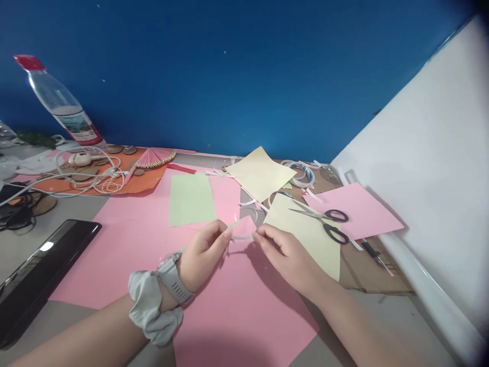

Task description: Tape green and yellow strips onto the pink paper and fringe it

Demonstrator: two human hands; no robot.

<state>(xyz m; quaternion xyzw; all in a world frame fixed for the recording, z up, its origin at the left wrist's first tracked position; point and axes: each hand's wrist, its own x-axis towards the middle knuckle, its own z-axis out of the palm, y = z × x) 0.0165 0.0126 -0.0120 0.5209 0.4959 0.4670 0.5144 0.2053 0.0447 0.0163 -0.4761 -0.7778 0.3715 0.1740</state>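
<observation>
A narrow pale paper strip (pixel 241 237) is stretched between my two hands, above a large pink sheet (pixel 244 306). My left hand (pixel 204 248), with a grey watch and a pale scrunchie at the wrist, pinches one end between thumb and fingers. At the other end my right hand (pixel 284 253) is closed in a pinch, its fingertips hiding that end. Just behind the strip shows a small pink paper piece (pixel 246 223). Black-handled scissors (pixel 324 218) lie partly spread, to the right of my right hand, on a cream sheet (pixel 305 244).
A light green sheet (pixel 191 199) and a yellow sheet (pixel 262 173) lie behind my hands. Tape rolls (pixel 305 176), a pink sheet (pixel 355 209) and a pen (pixel 372 252) are at right. Leftward are a bottle (pixel 64 104), white cables (pixel 103 176), a paper fan (pixel 156 157) and a black case (pixel 49 270).
</observation>
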